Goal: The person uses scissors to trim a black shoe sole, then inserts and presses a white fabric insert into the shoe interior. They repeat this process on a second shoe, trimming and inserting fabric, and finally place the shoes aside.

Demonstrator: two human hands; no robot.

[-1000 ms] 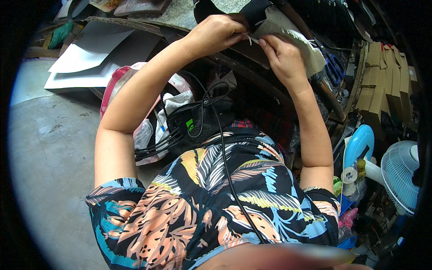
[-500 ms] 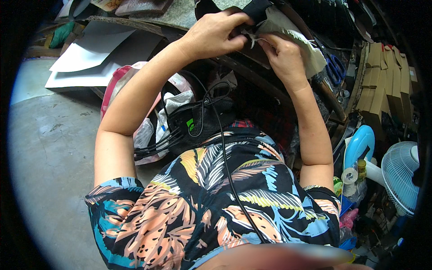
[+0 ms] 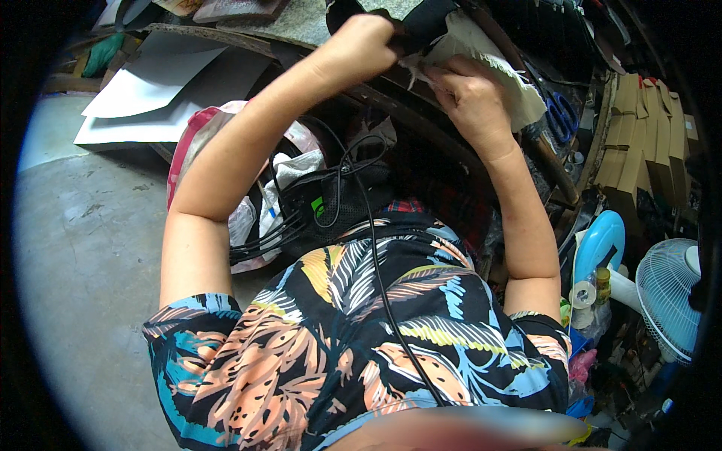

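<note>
Two hands work over one table edge [image 3: 218, 36]: the left hand [image 3: 365, 46] is curled beside one black piece [image 3: 429, 26], its fingertips hidden, so I cannot tell whether it holds anything; the right hand [image 3: 474, 98] is drawn narrow, fingers bunched on a few white strands [image 3: 411, 74]. One pale cloth [image 3: 524, 101] with a frayed edge lies behind and to the right of the right hand, near the table's front. A narrow gap parts the hands. One pair of blue-handled scissors [image 3: 560, 116] lies to the right. Two white sheets [image 3: 162, 79] overlap at left, above a broad stretch of grey floor [image 3: 83, 263]. One dark mesh bag [image 3: 342, 199] fills space between the forearms; one fan [image 3: 669, 297] stands well right.
</note>
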